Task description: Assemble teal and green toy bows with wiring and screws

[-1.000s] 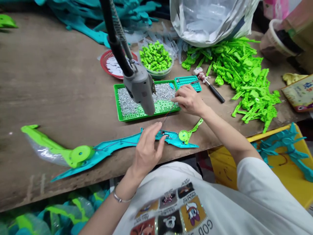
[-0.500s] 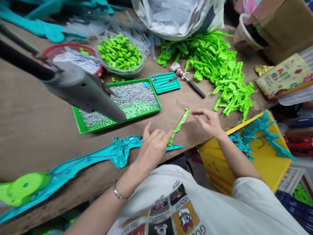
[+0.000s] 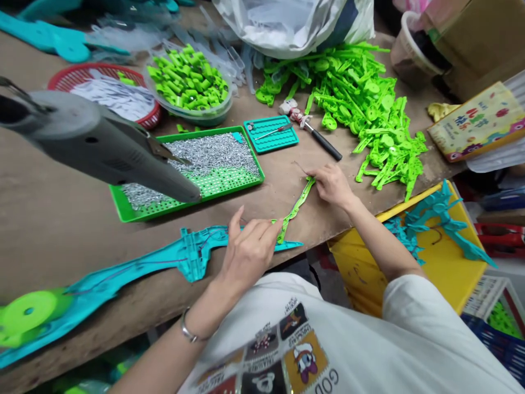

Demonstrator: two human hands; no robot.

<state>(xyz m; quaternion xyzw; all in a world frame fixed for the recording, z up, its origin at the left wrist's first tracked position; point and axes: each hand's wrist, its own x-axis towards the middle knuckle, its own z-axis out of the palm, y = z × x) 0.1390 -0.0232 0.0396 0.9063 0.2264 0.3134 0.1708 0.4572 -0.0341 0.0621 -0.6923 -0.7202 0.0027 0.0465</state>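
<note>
A narrow bright-green plastic strip (image 3: 298, 206) lies slantwise across the tip of a long turquoise plastic part (image 3: 159, 261). My left hand (image 3: 250, 249) rests over the turquoise part, its fingertips on the strip's lower end and one finger raised. At the strip's upper end my right hand (image 3: 331, 183) is closed in a pinch, where a thin dark wire (image 3: 301, 167) sticks out. Its fingertips partly hide that end. A dark wire also runs along the turquoise part, which carries a round green piece (image 3: 33, 312) at its left end.
A grey power screwdriver (image 3: 123, 148) hangs over a green tray (image 3: 186, 201) of screws. Behind are a turquoise tray (image 3: 270, 143), a black-handled hammer (image 3: 324, 143), a bowl of green pieces (image 3: 188, 82) and a heap of green parts (image 3: 369, 109). A yellow bin (image 3: 361, 273) stands right.
My right hand has moved in to the strip's upper end and its fingers have closed there. My left hand stays at the lower end. The whole view has shifted slightly.
</note>
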